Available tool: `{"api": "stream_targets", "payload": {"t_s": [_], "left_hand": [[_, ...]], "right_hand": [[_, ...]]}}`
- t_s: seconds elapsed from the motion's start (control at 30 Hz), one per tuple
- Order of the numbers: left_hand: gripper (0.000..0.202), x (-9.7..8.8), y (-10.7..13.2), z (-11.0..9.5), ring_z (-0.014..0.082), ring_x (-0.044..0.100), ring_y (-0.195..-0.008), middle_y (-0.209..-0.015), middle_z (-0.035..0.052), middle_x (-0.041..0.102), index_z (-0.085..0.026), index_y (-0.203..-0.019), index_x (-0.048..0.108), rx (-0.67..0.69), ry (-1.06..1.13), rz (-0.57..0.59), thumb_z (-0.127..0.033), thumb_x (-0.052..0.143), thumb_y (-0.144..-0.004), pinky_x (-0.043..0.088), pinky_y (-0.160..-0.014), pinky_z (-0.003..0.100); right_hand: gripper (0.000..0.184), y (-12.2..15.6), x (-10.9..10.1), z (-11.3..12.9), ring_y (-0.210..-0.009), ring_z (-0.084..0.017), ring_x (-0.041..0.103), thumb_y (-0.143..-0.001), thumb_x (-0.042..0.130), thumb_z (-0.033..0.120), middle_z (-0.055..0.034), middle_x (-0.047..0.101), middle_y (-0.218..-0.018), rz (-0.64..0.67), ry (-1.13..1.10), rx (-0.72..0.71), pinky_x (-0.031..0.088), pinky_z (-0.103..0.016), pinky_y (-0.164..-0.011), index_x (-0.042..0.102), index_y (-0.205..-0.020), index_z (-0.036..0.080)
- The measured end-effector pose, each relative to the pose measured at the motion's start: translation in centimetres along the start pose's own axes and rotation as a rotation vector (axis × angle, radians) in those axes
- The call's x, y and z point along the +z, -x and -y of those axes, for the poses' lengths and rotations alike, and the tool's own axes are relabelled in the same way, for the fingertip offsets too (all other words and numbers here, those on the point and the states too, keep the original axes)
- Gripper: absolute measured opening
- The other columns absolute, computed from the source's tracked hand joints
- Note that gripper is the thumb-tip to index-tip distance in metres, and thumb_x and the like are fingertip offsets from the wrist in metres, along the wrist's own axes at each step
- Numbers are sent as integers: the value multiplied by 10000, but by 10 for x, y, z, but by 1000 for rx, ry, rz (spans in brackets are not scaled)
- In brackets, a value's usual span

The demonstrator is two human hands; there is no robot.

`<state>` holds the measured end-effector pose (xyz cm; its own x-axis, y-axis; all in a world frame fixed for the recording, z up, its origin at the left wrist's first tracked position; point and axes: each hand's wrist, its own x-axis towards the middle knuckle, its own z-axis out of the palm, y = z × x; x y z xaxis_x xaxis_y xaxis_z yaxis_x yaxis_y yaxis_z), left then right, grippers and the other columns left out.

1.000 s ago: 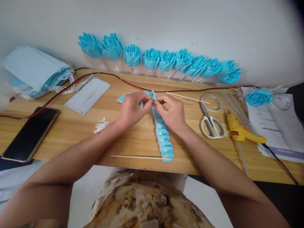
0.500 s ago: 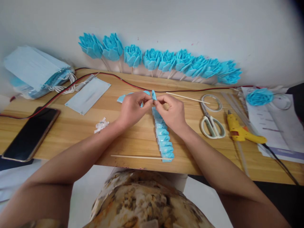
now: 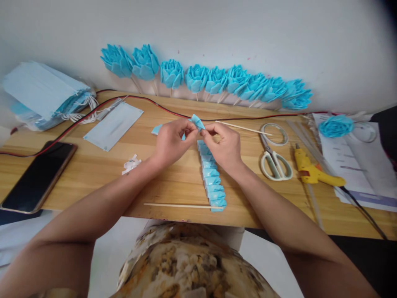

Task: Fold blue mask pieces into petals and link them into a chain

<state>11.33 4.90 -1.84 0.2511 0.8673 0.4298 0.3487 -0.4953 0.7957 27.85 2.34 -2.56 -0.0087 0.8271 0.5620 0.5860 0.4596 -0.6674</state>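
Blue petal [image 3: 197, 121] | left hand [image 3: 170, 144], right hand [image 3: 226, 148] fingers [image 3: 208, 130] clamped on it (above petal strip [image 3: 212, 182])

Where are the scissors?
Head view: the scissors lie on the table, right of the right hand, in front of the tape roll, left of the glue gun.

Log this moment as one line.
left hand: pinching blue piece | right hand: pinching same piece | folded row: on table

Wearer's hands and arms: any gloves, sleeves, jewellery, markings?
Left hand and right hand are bare, with no gloves, rings or watch visible. Both forearms are uncovered, with no sleeves in view. The shirt below has a mottled brown-and-cream print.
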Motion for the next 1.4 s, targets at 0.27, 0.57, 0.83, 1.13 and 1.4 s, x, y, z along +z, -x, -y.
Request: {"api": "stream_targets", "payload": {"t_s": [0.27,0.57,0.83,1.13,1.4], "left_hand": [[68,1,2,-1,99,517,-590,-657,-24,631,-185,-813,704,-11,-74,-1,-188,636,-812,358,-573,251],[83,3,2,-1,96,494,-578,-640,-25,621,-174,-763,656,-21,-124,0,-136,583,-777,346,-571,247],[84,2,2,-3,85,462,-560,-612,-42,565,-176,-720,583,-64,-84,45,-97,565,-740,343,-563,233],[78,-19,-7,-14,94,456,-559,-611,-31,559,-177,-697,575,-72,-142,53,-108,558,-729,339,-547,233],[113,-117,29,-11,133,503,-581,-625,-9,606,-195,-731,654,-212,-497,146,-269,571,-755,361,-570,260]], "right_hand": [[112,1,1,-2,-710,-150,636,-853,611,166,-4,720,-760,-19,36,-58,484,-292,-705,654,-758,205],[116,3,2,-4,-714,-167,630,-864,605,178,-10,706,-741,-23,125,-141,477,-314,-719,652,-765,215],[115,2,4,-2,-701,-155,617,-843,607,192,-9,707,-745,15,43,-29,475,-298,-705,655,-741,210],[141,-5,1,-7,-648,-118,565,-823,644,298,11,671,-701,41,-360,333,445,-263,-650,680,-738,191],[110,-4,5,-6,-680,-120,591,-788,684,293,7,710,-725,66,-518,433,456,-262,-679,705,-739,197]]}}
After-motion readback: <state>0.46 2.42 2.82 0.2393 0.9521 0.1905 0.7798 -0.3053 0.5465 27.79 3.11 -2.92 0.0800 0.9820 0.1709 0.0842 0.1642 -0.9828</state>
